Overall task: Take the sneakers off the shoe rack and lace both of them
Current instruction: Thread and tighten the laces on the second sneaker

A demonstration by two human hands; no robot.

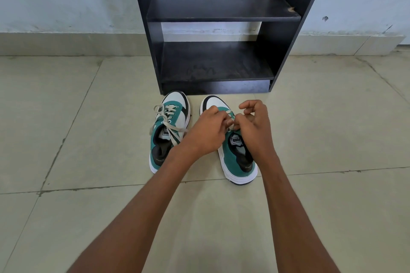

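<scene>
Both hands, left hand [208,131] and right hand [255,126], pinch the lace [231,126] over the right sneaker [230,157], hiding its eyelets; left sneaker [168,133] at 9 o'clock, loosely laced; shoe rack [218,29] at 12 o'clock, top cut off

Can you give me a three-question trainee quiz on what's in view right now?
1. True or false: both sneakers still sit on the shoe rack.
2. Which sneaker are the hands working on? A) left sneaker B) right sneaker
3. Fill in: the left sneaker's lace lies ____ across its top.

Key:
1. False; both stand on the floor in front of the rack.
2. B; the left hand and right hand pinch its lace over the tongue.
3. Loose, untied.
</scene>
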